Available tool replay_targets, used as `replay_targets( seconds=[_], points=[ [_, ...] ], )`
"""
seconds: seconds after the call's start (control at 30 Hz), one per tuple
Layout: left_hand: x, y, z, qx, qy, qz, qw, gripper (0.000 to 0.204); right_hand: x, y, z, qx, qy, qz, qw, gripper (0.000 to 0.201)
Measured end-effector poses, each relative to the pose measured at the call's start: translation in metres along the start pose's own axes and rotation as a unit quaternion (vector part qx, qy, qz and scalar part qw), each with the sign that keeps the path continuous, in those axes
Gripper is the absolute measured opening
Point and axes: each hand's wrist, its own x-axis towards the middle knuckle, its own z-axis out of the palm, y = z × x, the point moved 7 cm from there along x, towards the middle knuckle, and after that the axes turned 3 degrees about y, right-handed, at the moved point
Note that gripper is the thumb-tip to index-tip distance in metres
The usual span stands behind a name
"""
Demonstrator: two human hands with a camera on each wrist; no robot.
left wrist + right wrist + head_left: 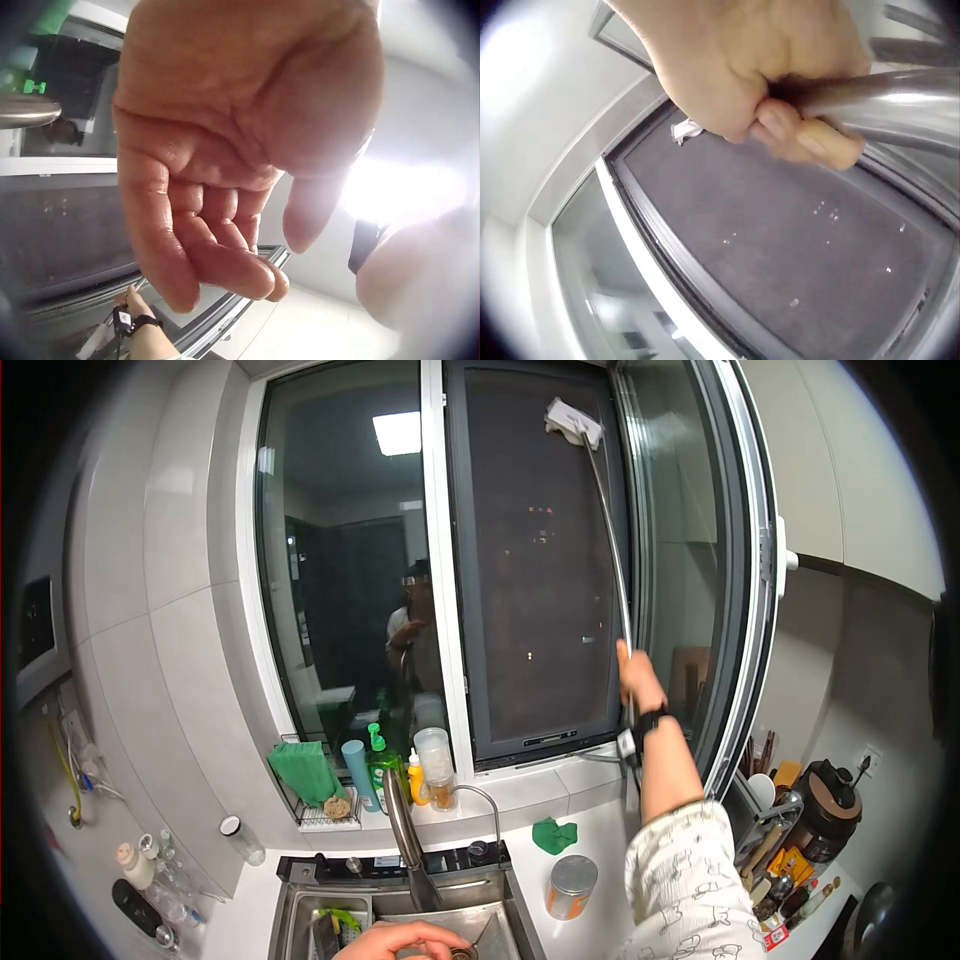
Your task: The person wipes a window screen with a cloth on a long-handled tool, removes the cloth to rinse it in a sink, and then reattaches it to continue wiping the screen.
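Note:
My right hand [640,678] grips the metal pole [612,540] of a long-handled mop. In the right wrist view the fingers [821,142] wrap the shiny pole [900,97]. At the pole's top, the mop's white cloth-covered head [574,422] lies against the upper part of the dark window screen [530,590]. My left hand [405,940] hovers low over the sink, holding nothing. The left wrist view shows that hand [240,150] palm on, its fingers loosely bent and the thumb apart from them.
The opened window sash [690,560] stands right of the pole. Below are the faucet [405,830] and sink [490,925]. Bottles, among them a green soap bottle [382,760], line the sill. A can [572,885] and a green cloth [554,835] rest on the counter.

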Motion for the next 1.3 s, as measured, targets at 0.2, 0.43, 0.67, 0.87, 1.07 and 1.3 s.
replay_targets(
  seconds=[0.2, 0.43, 0.67, 0.87, 1.07, 1.3],
  points=[
    [0.02, -0.009, -0.005, -0.038, -0.015, 0.095, 0.995, 0.043, -0.055, 0.006, 0.034, 0.06, -0.051, 0.004, 0.997, 0.066],
    [0.109, 0.012, -0.034, 0.095, 0.085, -0.014, 0.992, 0.03, -0.198, 0.091, 0.092, 0.324, -0.223, 0.184, 0.901, 0.054],
    [0.185, -0.086, 0.026, 0.021, 0.059, -0.133, 0.989, 0.042, -0.191, -0.053, 0.078, 0.533, -0.294, 0.195, 0.769, 0.053],
    [0.17, -0.001, -0.01, -0.112, 0.078, -0.059, 0.989, 0.03, -0.167, -0.13, 0.088, 0.572, -0.259, 0.101, 0.772, 0.038],
    [0.105, 0.033, -0.009, -0.009, 0.048, -0.014, 0.999, 0.074, -0.079, -0.157, 0.064, 0.553, -0.023, 0.048, 0.831, 0.045],
    [0.064, -0.002, -0.018, -0.138, 0.049, -0.116, 0.982, 0.066, -0.052, -0.141, 0.081, 0.493, -0.049, 0.085, 0.865, 0.058]
  ],
)
